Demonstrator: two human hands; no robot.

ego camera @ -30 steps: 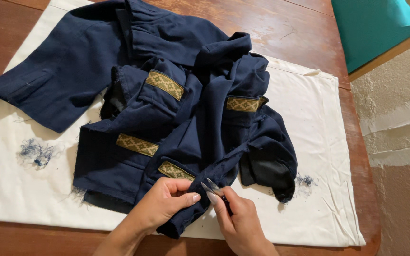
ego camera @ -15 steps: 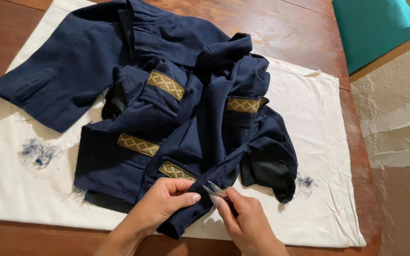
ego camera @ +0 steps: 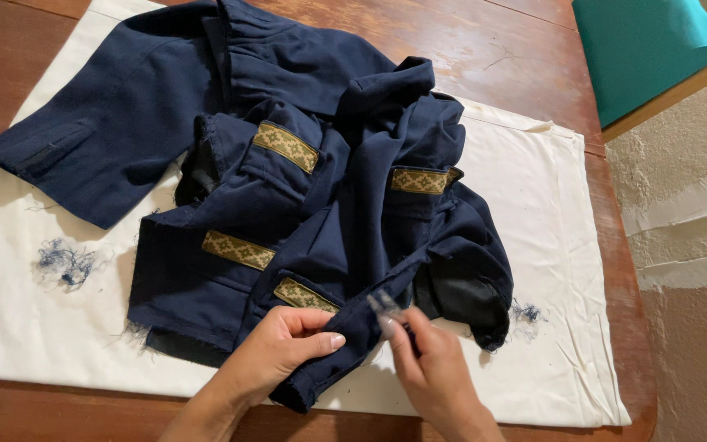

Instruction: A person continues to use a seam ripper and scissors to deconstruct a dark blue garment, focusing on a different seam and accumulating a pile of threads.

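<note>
- A dark blue jacket (ego camera: 288, 196) lies crumpled on a white cloth (ego camera: 550, 245) spread over a wooden table (ego camera: 493, 49).
- The left hand (ego camera: 276, 356) pinches the jacket's near edge, thumb and fingers closed on the fabric.
- The right hand (ego camera: 431, 372) sits just beside it, fingers closed around a small tool (ego camera: 385, 304); the tool is blurred and hard to make out.
- Four gold patterned trim bands (ego camera: 285, 146) cross the jacket's pocket flaps.
- Both forearms are cut off by the lower edge.
- Small tufts of blue thread (ego camera: 65, 263) lie on the cloth, left of the jacket.
- A teal fabric (ego camera: 648, 49) sits at the top right, partly cut off.
</note>
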